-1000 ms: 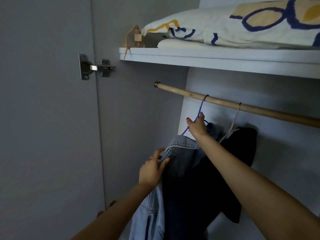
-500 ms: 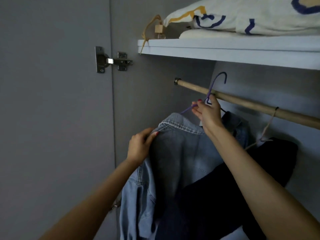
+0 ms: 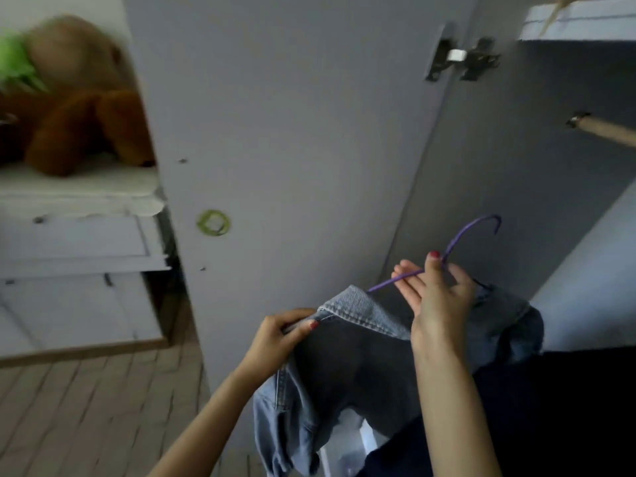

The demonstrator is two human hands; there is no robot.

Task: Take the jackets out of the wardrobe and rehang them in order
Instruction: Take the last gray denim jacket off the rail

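A light blue denim jacket (image 3: 358, 359) hangs on a purple wire hanger (image 3: 457, 239), well below and left of the wooden wardrobe rail (image 3: 605, 130). My right hand (image 3: 433, 294) holds the hanger at its neck, thumb up along the wire. My left hand (image 3: 278, 335) pinches the jacket's collar edge at the left shoulder. A dark garment (image 3: 550, 407) drapes over my right forearm at the lower right.
The open grey wardrobe door (image 3: 292, 132) with its hinge (image 3: 457, 60) stands right behind the jacket. A white dresser (image 3: 79, 242) with a brown plush toy (image 3: 79, 108) on top stands at the left. Wooden floor (image 3: 86, 418) lies below.
The hanger with the denim jacket has come off the rail and moved down and out of the wardrobe. My view has swung left, so the rail and shelf sit at the right edge.
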